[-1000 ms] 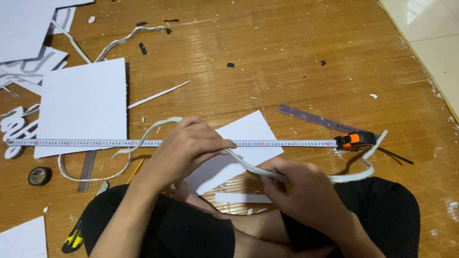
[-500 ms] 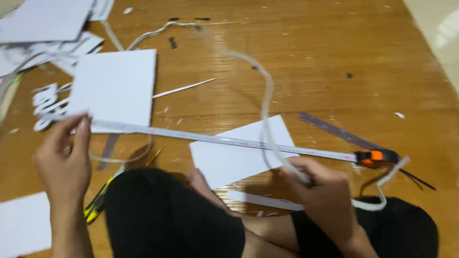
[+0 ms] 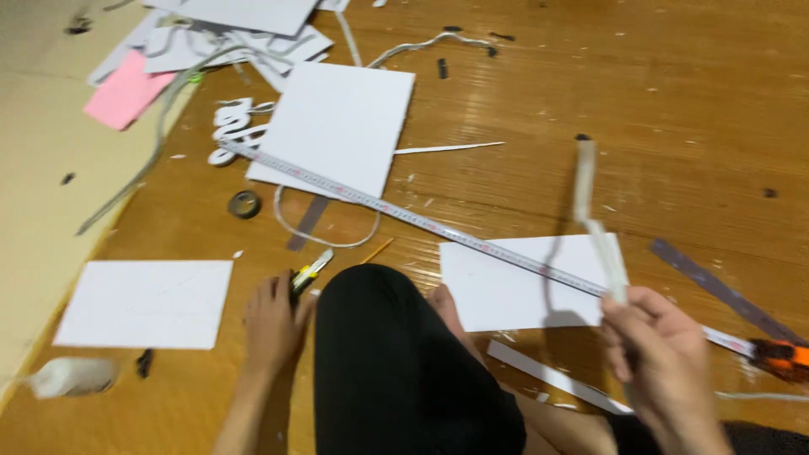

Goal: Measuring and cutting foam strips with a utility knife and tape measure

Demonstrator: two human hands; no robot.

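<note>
hands: two
left hand (image 3: 271, 324): closed on one utility knife (image 3: 310, 272)
right hand (image 3: 660, 354): gripping one white strip (image 3: 600, 236)
floor (image 3: 590, 84): three white boards, one tape measure (image 3: 404, 215)

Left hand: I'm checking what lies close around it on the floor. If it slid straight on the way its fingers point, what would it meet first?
The left hand points up the picture. It already reaches the yellow utility knife at its fingertips; beyond lies the white cord loop. Depth is hard to judge.
</note>
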